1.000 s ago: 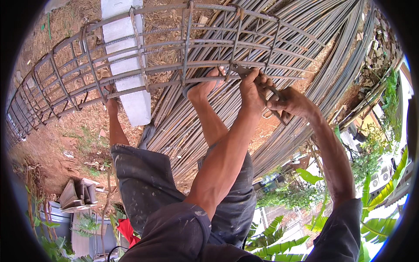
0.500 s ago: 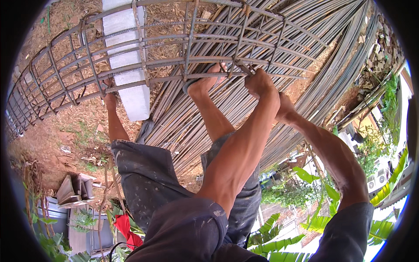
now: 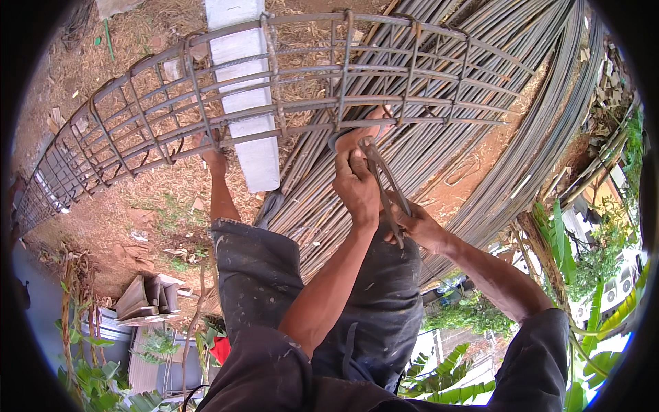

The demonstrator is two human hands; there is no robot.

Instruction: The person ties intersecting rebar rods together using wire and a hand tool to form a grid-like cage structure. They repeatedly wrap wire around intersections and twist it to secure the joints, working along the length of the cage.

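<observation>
A pair of long-handled steel pincers (image 3: 384, 175) is held slanting in front of me, its handles parted. My right hand (image 3: 417, 226) is closed around the lower handles. Close to the pincer head, my left hand (image 3: 357, 185) has its thumb and fingers pinched together; whether it grips the head or a small piece, I cannot make out. Beyond both hands lies a long rebar cage (image 3: 343, 75), with square stirrups crossing its lengthwise bars. The pincers are apart from the cage's near bar.
A pale slab (image 3: 255, 154) lies under the cage, across its length. Many loose steel bars (image 3: 309, 199) spread over the ground beneath and to the right. My bare lower legs reach toward the cage. Folded boards (image 3: 147, 299) stand at lower left, and banana leaves (image 3: 453, 391) at lower right.
Both hands have drawn back from the cage's near bar toward my body, bringing the pincers with them. The pincers now show at full length. The view has shifted, so the cage appears further right.
</observation>
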